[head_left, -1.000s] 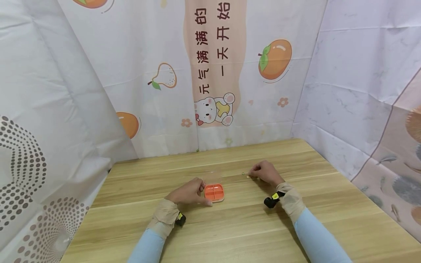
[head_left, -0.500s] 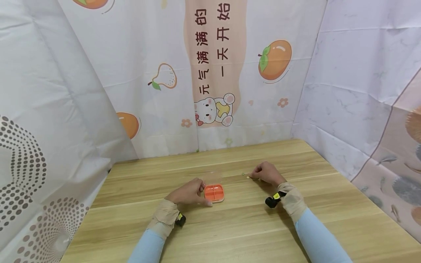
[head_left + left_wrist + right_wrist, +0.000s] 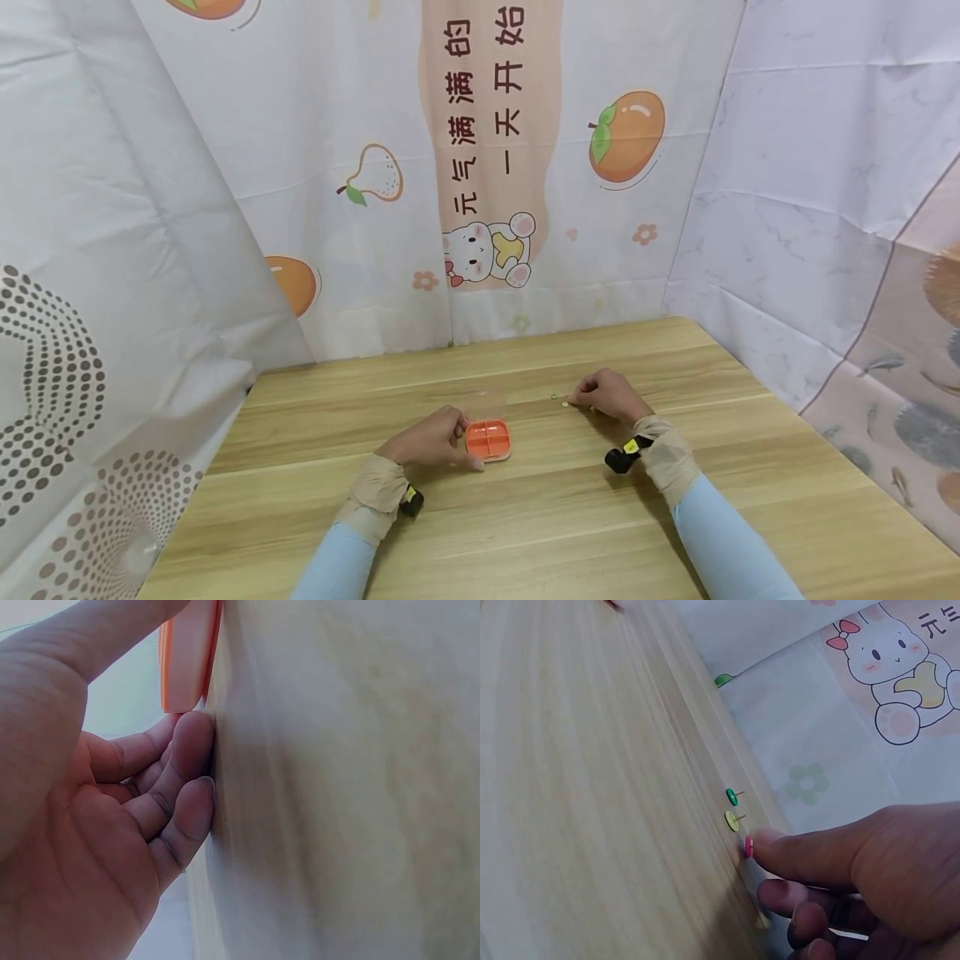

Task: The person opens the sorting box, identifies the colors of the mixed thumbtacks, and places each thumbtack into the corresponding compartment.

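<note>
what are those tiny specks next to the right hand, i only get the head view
Observer: Thumbtacks. The right wrist view shows a green thumbtack and a yellow thumbtack.
Operator: are those two point up or point down
Observer: Point up: their flat heads lie on the wooden table and the pins stick up from it.
Operator: anything at the fingers, i can't make it out
Observer: Yes, a pink thumbtack right at the thumb tip of the right hand; I can't tell whether it is gripped.
</note>
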{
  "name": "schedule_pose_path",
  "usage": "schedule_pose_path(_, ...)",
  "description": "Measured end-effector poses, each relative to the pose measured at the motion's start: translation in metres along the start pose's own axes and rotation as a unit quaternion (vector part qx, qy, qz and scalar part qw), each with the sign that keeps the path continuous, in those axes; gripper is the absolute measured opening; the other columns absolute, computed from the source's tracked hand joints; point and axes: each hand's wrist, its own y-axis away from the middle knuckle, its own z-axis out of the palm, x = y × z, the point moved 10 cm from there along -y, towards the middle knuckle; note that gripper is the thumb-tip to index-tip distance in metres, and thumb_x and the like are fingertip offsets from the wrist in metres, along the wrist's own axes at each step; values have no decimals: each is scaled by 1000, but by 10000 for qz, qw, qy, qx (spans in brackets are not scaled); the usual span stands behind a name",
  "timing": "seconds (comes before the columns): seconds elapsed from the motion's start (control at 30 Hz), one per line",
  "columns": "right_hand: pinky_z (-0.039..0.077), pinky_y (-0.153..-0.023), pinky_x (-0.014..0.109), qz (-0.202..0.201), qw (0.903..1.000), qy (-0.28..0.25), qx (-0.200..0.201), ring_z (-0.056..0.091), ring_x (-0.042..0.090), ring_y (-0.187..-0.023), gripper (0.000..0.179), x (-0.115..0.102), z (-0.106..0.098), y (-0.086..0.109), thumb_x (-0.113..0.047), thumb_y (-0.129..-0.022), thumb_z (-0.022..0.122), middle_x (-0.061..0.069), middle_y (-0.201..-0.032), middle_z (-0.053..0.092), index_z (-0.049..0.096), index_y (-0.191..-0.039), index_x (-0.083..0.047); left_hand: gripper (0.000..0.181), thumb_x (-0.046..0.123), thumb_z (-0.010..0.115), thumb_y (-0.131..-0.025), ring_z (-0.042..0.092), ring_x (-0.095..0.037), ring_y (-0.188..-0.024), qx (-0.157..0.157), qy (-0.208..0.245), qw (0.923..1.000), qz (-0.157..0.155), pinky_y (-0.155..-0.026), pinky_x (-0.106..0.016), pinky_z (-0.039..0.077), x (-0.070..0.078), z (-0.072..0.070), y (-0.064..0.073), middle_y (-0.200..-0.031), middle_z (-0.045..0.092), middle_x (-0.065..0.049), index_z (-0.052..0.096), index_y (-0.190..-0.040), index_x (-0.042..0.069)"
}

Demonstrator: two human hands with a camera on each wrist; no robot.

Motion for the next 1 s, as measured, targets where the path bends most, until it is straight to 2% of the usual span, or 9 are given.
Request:
schedule_pose_path(0.23, 43, -58, 28, 60, 10000, -25, 20, 53, 14, -63, 13, 1, 0, 0, -16, -92, 77, -2, -73, 65, 77, -83, -8, 62, 45, 90, -79, 53, -15, -89, -14, 29, 10000, -39, -77, -28, 49, -3, 2, -1, -104, 53, -4, 55, -112, 5)
schedule_pose_path(0.37, 45, -59, 29, 191, 9995, -235, -20, 54, 14, -66, 14, 5, 0, -1, -13, -96, 70, 0, -78, 67, 77, -87, -6, 63, 47, 89, -79, 53, -15, -89, 7, 49, 10000, -54, -78, -29, 49, -5, 2, -1, -104, 53, -4, 55, -113, 6)
schedule_pose_path(0.57, 41, -57, 29, 522, 9902, -1280, -182, 46, 15, -61, 19, 10, 3, -1, -11, -100, 62, 3, -70, 56, 70, -89, 2, 64, 47, 89, -79, 53, -15, -89, 0, 125, 9999, -105, -77, -29, 50, -6, 2, -1, -104, 52, -4, 55, -115, 5)
schedule_pose_path(0.7, 40, -57, 26, 611, 9731, -2188, -377, 42, 13, -59, 25, 8, 6, 0, -15, -104, 60, 1, -67, 49, 65, -90, 4, 64, 47, 89, -79, 53, -15, -90, -3, 130, 9998, -129, -78, -29, 50, -6, 2, -1, -105, 52, -4, 55, -115, 6)
schedule_pose_path(0.73, 39, -57, 25, 662, 9640, -2534, -453, 42, 12, -60, 25, 8, 8, 0, -16, -105, 59, 1, -68, 49, 66, -93, 5, 64, 47, 89, -79, 53, -16, -90, -1, 134, 9998, -134, -78, -30, 50, -6, 2, 0, -105, 53, -4, 55, -115, 6)
schedule_pose_path(0.8, 38, -56, 22, 780, 9356, -3369, -716, 42, 10, -60, 22, 7, 13, 0, -14, -106, 55, 0, -70, 51, 67, -97, 3, 64, 47, 89, -79, 53, -16, -90, -2, 138, 9998, -138, -79, -30, 49, -5, 2, 0, -105, 53, -4, 55, -115, 6)
schedule_pose_path(0.87, 36, -54, 19, 906, 8914, -4314, -1054, 42, 8, -61, 21, 3, 21, 1, -10, -108, 50, 0, -74, 55, 68, -103, 0, 64, 47, 89, -79, 53, -16, -91, -1, 138, 9998, -141, -79, -30, 49, -5, 1, 0, -105, 53, -4, 55, -115, 6)
schedule_pose_path(0.93, 34, -53, 17, 1020, 8405, -5121, -1442, 42, 6, -61, 25, -2, 28, 4, -7, -109, 45, 0, -77, 58, 68, -100, -4, 64, 46, 89, -79, 53, -16, -91, 2, 142, 9998, -136, -80, -30, 49, -5, 1, 0, -105, 53, -4, 55, -115, 5)
schedule_pose_path(1.0, 32, -54, 17, 1058, 7930, -5714, -1828, 41, 6, -62, 30, -9, 34, 7, -6, -111, 39, 1, -81, 59, 67, -99, -6, 64, 46, 89, -79, 53, -16, -91, 13, 116, 9998, -138, -79, -30, 49, -5, 1, 0, -105, 53, -4, 55, -115, 5)
